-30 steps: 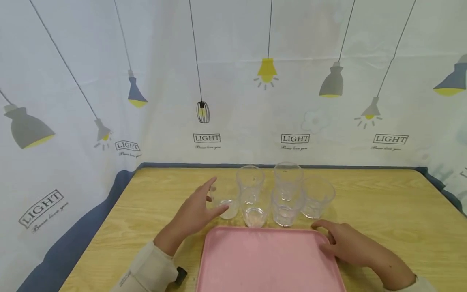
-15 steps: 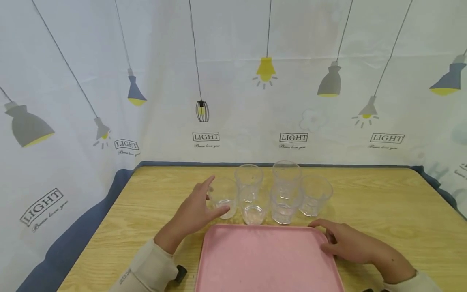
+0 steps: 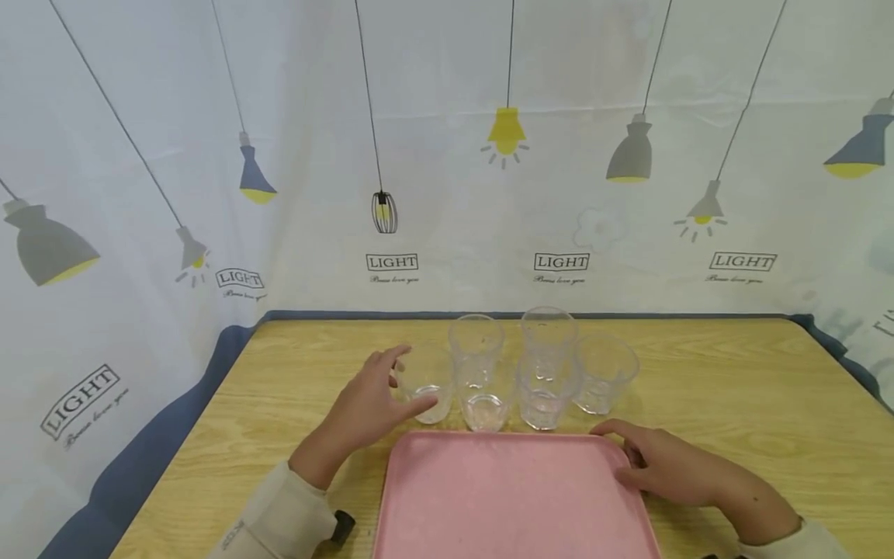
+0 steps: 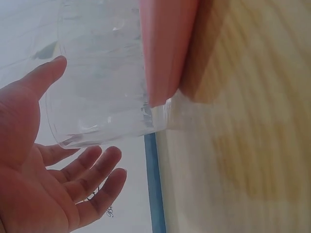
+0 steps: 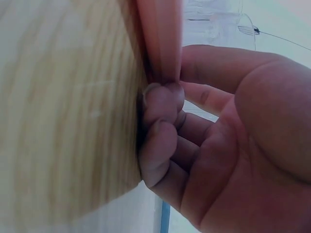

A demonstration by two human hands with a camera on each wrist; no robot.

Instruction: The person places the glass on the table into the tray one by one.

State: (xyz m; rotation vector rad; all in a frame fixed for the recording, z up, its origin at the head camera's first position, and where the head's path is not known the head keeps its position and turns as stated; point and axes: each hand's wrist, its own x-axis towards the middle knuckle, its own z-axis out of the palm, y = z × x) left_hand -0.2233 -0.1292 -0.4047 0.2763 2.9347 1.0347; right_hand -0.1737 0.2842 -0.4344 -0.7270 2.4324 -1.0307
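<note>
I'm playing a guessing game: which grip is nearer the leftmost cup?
Left. The left grip is right at that cup, thumb and fingers spread partly around it. The right grip is farther off, holding the tray near its far right corner.

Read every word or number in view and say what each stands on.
"LIGHT": boxed word, five times in full on the white backdrop.
"love you": end of the script line beneath; its first word is too blurred.
Cut-off lettering, backdrop's far right: unreadable.
Small marking on the left sleeve: unreadable.
Backdrop lettering fragments, left wrist view: unreadable.
No numbers.
</note>
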